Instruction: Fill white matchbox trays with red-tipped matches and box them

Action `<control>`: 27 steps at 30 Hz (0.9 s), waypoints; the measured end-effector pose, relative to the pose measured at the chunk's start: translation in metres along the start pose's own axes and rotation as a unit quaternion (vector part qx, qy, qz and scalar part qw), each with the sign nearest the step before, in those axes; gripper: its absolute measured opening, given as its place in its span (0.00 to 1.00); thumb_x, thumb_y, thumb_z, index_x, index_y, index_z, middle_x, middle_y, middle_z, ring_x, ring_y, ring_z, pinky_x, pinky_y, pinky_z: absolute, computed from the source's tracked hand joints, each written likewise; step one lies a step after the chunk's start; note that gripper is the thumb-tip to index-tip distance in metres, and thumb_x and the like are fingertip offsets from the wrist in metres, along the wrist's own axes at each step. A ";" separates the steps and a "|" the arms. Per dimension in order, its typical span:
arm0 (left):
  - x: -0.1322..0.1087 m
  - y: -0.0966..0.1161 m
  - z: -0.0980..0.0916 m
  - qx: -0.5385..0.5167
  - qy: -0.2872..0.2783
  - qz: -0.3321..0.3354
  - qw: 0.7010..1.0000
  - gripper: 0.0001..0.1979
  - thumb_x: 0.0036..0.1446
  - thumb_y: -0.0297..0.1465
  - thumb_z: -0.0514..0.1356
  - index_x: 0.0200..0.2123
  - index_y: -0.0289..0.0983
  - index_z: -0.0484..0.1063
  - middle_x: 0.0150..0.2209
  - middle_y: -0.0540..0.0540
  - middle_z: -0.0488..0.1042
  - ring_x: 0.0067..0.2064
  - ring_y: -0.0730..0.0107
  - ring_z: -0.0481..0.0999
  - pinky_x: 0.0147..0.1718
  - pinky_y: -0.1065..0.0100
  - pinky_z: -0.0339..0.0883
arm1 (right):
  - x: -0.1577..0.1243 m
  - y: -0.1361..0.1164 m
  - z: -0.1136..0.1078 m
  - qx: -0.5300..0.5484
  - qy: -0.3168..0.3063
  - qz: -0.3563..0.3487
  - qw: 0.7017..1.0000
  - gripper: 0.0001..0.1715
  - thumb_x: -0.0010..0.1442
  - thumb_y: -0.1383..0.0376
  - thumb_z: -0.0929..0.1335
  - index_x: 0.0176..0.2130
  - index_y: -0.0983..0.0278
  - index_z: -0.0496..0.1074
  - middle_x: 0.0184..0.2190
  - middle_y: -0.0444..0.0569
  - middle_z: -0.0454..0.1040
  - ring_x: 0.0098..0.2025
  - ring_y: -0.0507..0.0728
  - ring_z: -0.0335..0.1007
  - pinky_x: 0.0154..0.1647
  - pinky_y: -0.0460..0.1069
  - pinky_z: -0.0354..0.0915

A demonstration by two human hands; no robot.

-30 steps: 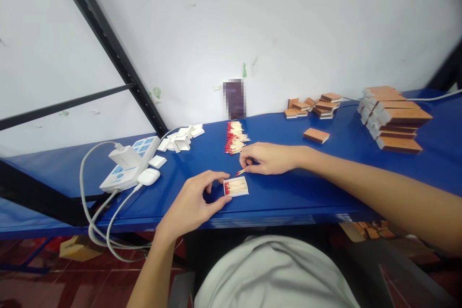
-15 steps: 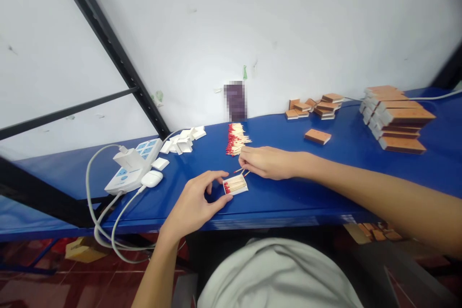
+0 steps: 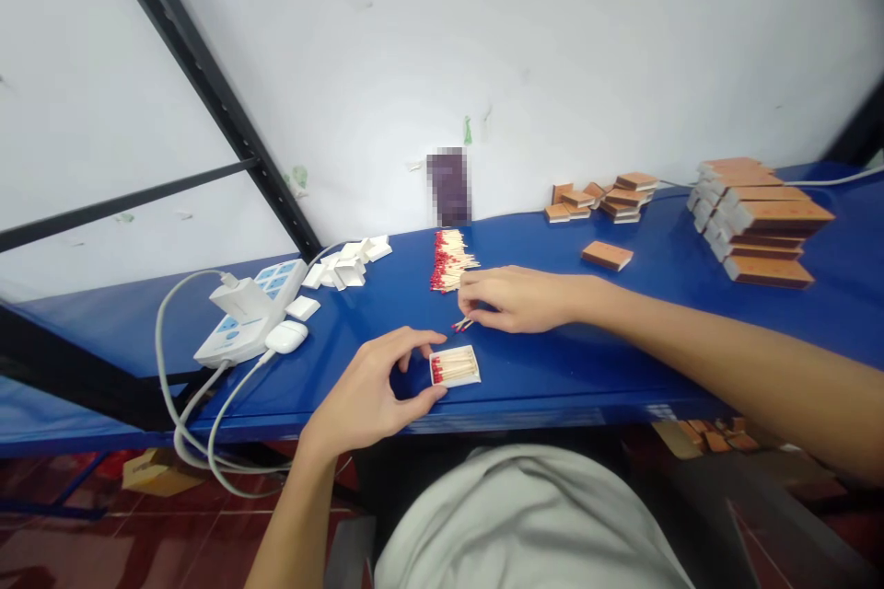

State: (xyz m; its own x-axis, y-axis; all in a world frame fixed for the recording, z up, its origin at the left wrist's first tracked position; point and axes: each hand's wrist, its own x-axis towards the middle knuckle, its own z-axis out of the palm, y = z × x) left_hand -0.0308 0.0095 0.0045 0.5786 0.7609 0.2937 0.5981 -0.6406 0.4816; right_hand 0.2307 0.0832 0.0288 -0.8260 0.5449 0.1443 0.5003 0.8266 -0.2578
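A small white matchbox tray (image 3: 471, 379) lies on the blue tabletop with red-headed matches (image 3: 452, 366) inside, their heads to the left. My left hand (image 3: 377, 384) curves around the tray's left end, thumb at the near corner and forefinger at the far one. Just beyond the tray, my right hand (image 3: 515, 299) pinches a few matches (image 3: 461, 325) between thumb and fingers, red tips pointing left. Behind that hand is a loose pile of matches (image 3: 450, 259), heads mostly to the left.
White empty trays (image 3: 345, 265) lie at the left, beside a power strip (image 3: 252, 317) with a charger and white cables. Brown matchboxes (image 3: 622, 198) sit at the back right, one lone matchbox (image 3: 606, 255) before them. A larger matchbox stack (image 3: 763, 221) stands farther right.
The tray has shifted slightly toward me and turned straighter, with my left hand still around its end. The matches in my right hand have bunched closer together.
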 end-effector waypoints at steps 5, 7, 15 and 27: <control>0.000 0.000 0.000 -0.002 0.000 0.002 1.000 0.21 0.58 0.33 0.66 0.55 0.45 0.70 0.38 0.52 0.72 0.34 0.70 0.68 0.40 0.68 0.64 | -0.002 0.002 -0.004 0.002 -0.012 0.012 1.000 0.07 0.65 0.66 0.62 0.38 0.63 0.70 0.40 0.50 0.70 0.38 0.55 0.65 0.38 0.49 0.58; 0.000 0.001 0.000 -0.006 0.000 0.001 1.000 0.22 0.58 0.32 0.66 0.55 0.45 0.70 0.38 0.52 0.72 0.34 0.71 0.67 0.40 0.68 0.64 | -0.002 0.001 -0.005 0.006 -0.015 0.015 1.000 0.08 0.66 0.65 0.62 0.38 0.63 0.70 0.40 0.50 0.71 0.38 0.55 0.66 0.38 0.49 0.58; -0.001 0.001 -0.002 -0.038 0.010 0.018 0.999 0.20 0.59 0.29 0.66 0.54 0.44 0.70 0.40 0.49 0.70 0.36 0.70 0.67 0.40 0.67 0.64 | 0.000 0.003 -0.002 0.017 -0.025 0.017 0.999 0.07 0.63 0.65 0.65 0.41 0.62 0.71 0.41 0.49 0.71 0.38 0.55 0.66 0.38 0.49 0.58; 0.000 0.000 -0.003 -0.040 0.008 0.007 0.999 0.20 0.61 0.28 0.63 0.56 0.45 0.69 0.41 0.47 0.66 0.38 0.68 0.67 0.41 0.65 0.65 | 0.002 0.000 -0.001 0.042 -0.079 0.071 0.993 0.10 0.67 0.62 0.61 0.39 0.64 0.68 0.40 0.53 0.72 0.37 0.57 0.66 0.37 0.50 0.59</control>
State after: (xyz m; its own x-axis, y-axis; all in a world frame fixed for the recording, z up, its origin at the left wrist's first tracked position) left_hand -0.0325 0.0103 0.0068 0.5768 0.7544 0.3133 0.5438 -0.6408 0.5419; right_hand 0.2294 0.0848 0.0302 -0.7822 0.6211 -0.0492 0.5970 0.7246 -0.3443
